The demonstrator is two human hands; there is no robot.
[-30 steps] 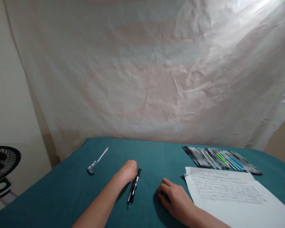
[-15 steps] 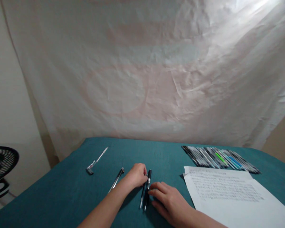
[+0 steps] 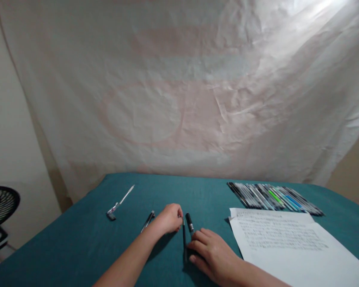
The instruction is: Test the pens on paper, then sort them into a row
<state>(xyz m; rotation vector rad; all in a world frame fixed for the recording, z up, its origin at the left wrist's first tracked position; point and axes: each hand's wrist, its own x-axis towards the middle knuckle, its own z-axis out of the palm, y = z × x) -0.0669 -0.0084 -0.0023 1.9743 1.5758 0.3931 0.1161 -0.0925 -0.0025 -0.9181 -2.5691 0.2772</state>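
My left hand [image 3: 171, 218] is closed in a pinch at the top end of a thin dark pen [image 3: 184, 235], which points down toward me. My right hand [image 3: 212, 252] lies low over the cloth with curled fingers on a black-capped pen [image 3: 189, 221]. Its lower part is hidden under those fingers, and the thin pen's lower end is close to their tips. Partly behind my left forearm lies a clear pen with dark parts [image 3: 148, 220].
On the green cloth [image 3: 77, 247], a white pen refill or thin stick [image 3: 127, 194] lies at the left beside a small clear-and-black piece [image 3: 111, 215]. Handwritten sheets [image 3: 275, 235] are at the right, with a row of several pens [image 3: 263, 196] behind. A fan [image 3: 1, 205] stands off the left edge.
The two pens have moved apart at their upper ends. The black-capped pen has swung to lean left, further under my right fingers. My left hand has shifted slightly left.
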